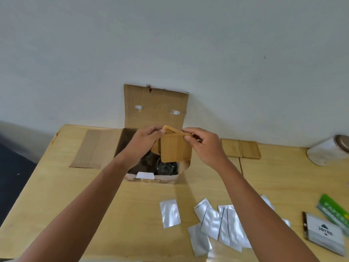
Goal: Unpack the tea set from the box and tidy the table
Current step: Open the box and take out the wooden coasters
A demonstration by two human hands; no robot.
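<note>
Head view: a wooden coaster (174, 148) is held above the open box (151, 110), its top edge pinched by left hand (145, 140) and right hand (204, 144). Judged light, stiff; edges are best gripped.

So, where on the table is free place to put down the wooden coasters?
Bare wood lies between the cardboard box and the foil sachets, and left of the box, near the table edge. The near right corner is crowded with packets.
</note>
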